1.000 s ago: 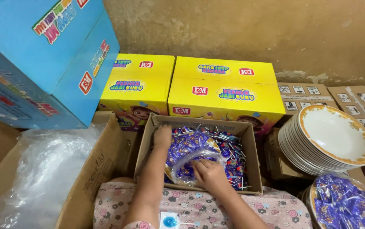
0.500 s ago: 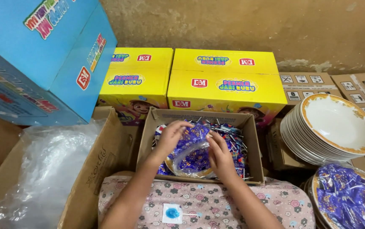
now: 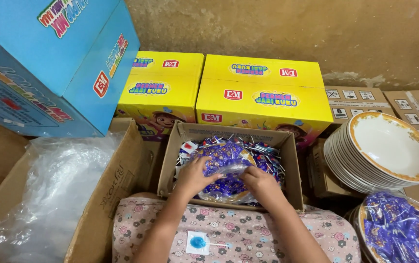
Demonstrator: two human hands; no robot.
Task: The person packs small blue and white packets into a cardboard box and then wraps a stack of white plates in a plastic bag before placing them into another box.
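Both hands dropped lower since half second ago. My left hand (image 3: 193, 176) and right hand (image 3: 260, 184) fingers curled around clear bag of purple sweets (image 3: 227, 171), bag resting inside open cardboard box (image 3: 170, 160), yellow cartons (image 3: 263, 100) behind.

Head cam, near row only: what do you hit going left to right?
Brown carton of clear plastic → open box of purple wrapped sweets, with the left hand and right hand on a plastic-wrapped plate of sweets inside → stack of white gold-rimmed plates.
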